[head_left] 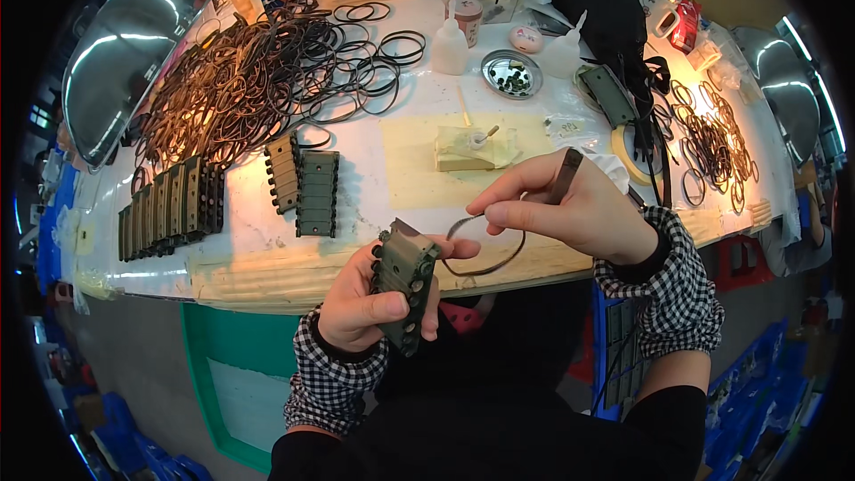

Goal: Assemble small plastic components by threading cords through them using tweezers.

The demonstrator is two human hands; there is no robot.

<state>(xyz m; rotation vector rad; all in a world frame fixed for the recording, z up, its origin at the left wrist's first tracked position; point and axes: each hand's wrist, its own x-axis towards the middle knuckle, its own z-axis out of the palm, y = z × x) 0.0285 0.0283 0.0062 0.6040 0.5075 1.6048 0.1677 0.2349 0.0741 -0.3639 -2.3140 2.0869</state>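
My left hand [354, 307] grips a dark green toy tank chassis [410, 269], tilted, with small round wheels along its side. The thumb lies across its near face and the index finger stretches to the right. Between the thumb and index finger of my right hand [574, 214] is a thin dark track loop [488, 269], hanging just right of the chassis. Its left end comes close to my left index finger; whether they touch I cannot tell. A dark flat tool like tweezers [566, 176] sticks up from the same right hand.
More chassis stand in a row [169, 209] at left, beside a green one [318, 196]. Heaped loops [236, 80] lie behind them; more loops [721, 147] lie right. Farther back are a metal dish [512, 73] of small parts and a squeeze bottle [449, 46]. The table's wooden edge [267, 269] runs below.
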